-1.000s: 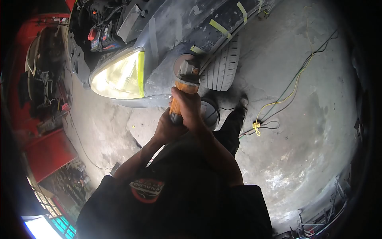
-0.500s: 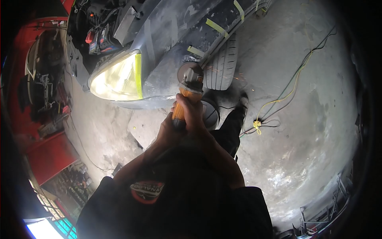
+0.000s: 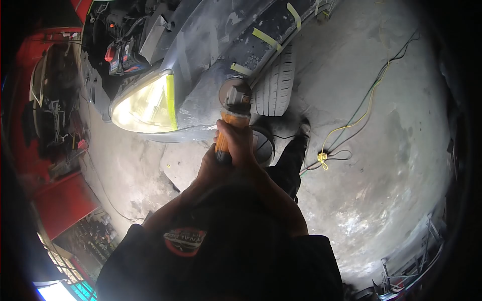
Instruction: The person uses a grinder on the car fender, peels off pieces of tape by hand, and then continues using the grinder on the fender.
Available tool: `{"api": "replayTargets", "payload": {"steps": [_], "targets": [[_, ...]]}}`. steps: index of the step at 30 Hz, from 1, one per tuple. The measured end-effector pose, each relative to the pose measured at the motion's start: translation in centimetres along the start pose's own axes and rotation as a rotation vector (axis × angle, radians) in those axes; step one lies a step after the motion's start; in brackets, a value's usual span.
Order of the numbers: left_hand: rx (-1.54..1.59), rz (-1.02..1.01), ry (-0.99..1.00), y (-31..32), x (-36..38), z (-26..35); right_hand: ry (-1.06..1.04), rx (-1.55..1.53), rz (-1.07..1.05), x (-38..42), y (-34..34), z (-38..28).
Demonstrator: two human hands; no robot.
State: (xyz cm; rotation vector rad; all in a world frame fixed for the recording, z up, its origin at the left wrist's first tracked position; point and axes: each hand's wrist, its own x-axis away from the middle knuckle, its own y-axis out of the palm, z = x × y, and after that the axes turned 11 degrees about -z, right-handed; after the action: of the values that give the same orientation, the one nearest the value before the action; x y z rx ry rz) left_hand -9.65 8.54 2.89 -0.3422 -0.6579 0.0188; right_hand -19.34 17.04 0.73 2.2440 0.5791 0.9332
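Both of my hands are wrapped round an orange angle grinder. My right hand closes over the body from the right, while my left hand grips lower down near the dark rear end. The grinder's disc overlaps the edge of the car's grey, scuffed fender in this view, just ahead of the front tire. To the left of the disc is a headlight with a yellow-green tape strip along its edge.
Tape pieces cross the fender edge. The engine bay with a battery lies upper left. Cords meet at a yellow outlet box on the concrete floor. A dark round object sits beside my leg. Red bodywork stands left.
Sparks that flew to the right past the tire are no longer seen. The grinder and the car appear slightly further left in view; both hands keep their hold.
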Motion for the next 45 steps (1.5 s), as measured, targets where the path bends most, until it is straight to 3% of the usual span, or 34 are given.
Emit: {"api": "replayTargets", "payload": {"steps": [2,5,8,11,14,16,18,22,28,31,38,41,45], "targets": [[-0.036,0.055,0.162,0.5,0.5,-1.5,0.009,-0.055,0.053,0.3,0.3,0.3],[0.076,-0.074,-0.112,-0.5,0.8,2.7,0.025,-0.033,0.068,0.2,0.7,-0.5],[0.073,-0.110,-0.089,-1.0,0.0,1.1,-0.009,0.054,0.037,0.0,0.6,-0.7],[0.062,-0.069,0.114,-0.4,0.2,-1.3,0.010,0.063,0.114,0.0,0.5,0.3],[0.082,-0.057,0.173,-0.1,0.0,-0.5,0.000,0.094,0.155,0.0,0.9,-0.1],[0.154,-0.151,-0.032,-1.4,-0.1,1.3,-0.057,0.111,0.126,-0.3,1.0,0.0],[0.195,-0.200,-0.095,-2.1,-0.1,1.4,-0.155,0.119,0.058,-1.3,1.0,0.4],[0.201,-0.112,0.151,-0.7,-0.2,-1.9,-0.100,0.276,0.188,-0.4,0.9,0.7],[0.214,-0.267,-0.208,-2.7,-0.2,0.1,-0.156,0.297,0.177,-0.8,2.6,-0.8],[0.297,-0.184,-0.080,-1.7,0.5,-0.6,-0.021,0.435,0.249,-0.2,2.6,-0.8],[0.285,-0.209,-0.066,-2.8,-0.1,-0.7,-0.163,0.328,0.164,-1.4,3.1,0.0],[0.362,-0.190,-0.090,-2.3,0.7,-0.8,-0.121,0.469,0.233,-0.8,3.2,-0.1],[0.319,-0.172,-0.053,-1.5,1.2,-1.0,-0.053,0.367,0.240,-0.4,2.1,0.7]]}}
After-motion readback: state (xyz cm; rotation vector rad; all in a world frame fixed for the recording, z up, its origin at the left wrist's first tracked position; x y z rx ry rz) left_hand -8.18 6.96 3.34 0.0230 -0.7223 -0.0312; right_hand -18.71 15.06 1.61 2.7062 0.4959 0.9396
